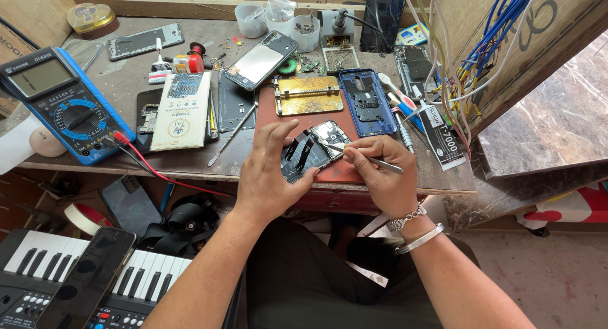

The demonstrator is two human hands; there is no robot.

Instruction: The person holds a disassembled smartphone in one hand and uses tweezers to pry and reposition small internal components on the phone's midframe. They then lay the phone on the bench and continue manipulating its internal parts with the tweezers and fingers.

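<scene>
Head view. Nearest the camera, below the table's front edge, a dark phone [88, 275] lies face up across the black and white keys of an electronic keyboard [38, 265]. Above the person's lap, both hands work at the front edge of the table [126, 82], slightly right of its middle, over a red-brown mat [297, 121].

The left hand [269, 174] cradles an opened phone [313, 153], fingers along its left side and thumb under its near end; the grip is clamped on the phone, which is tilted up off the mat. The right hand [380, 170], wearing two metal bracelets [415, 231], pinches a thin metal tool [370, 159], grip closed on its shaft, tip resting on the exposed internals.

Judged by its look, the opened phone is light, flat and stiff, yet fragile: its bare board and flex parts should not be pressed, so the frame edges are the sound place to hold it.

Counted on the table: one blue multimeter [60, 101] at the left edge with red and black leads; one blue phone back shell [367, 101]; one brass-coloured holding plate [308, 94]; one white box [182, 110]; three white cups [278, 18] along the back edge; one bundle of wires [472, 56] at the right edge. Further phone parts lie scattered; their number cannot be told.
</scene>
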